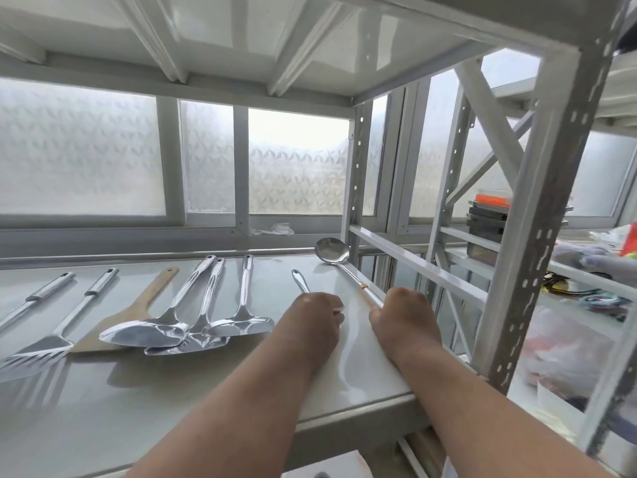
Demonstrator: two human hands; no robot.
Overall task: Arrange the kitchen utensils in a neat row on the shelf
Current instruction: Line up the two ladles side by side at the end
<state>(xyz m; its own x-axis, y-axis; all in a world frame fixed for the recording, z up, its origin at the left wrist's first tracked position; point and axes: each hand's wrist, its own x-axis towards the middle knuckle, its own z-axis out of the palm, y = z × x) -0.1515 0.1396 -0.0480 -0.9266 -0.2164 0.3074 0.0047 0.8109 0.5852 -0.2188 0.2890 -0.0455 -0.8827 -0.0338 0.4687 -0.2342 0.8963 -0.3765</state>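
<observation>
Head view: both hands on utensils at steel shelf

Head camera looks down on a steel shelf (103, 408) where utensils lie in a rough row. Toward the shelf's right edge, the right hand (401, 312) is closed around the handle of a long ladle (332, 250), its bowl at the shelf's back. Just left of it, the left hand (319, 313) is curled over a small utensil (300, 280). Farther left along the shelf lie three overlapping steel turners (193, 326), a wooden spatula (138, 312) and a slotted turner (62, 329).

Shelf (172, 401) front bare and passable; spatulas (193, 326) crowd left-centre, side rail (413, 260) and upright post (537, 215) block right.
</observation>
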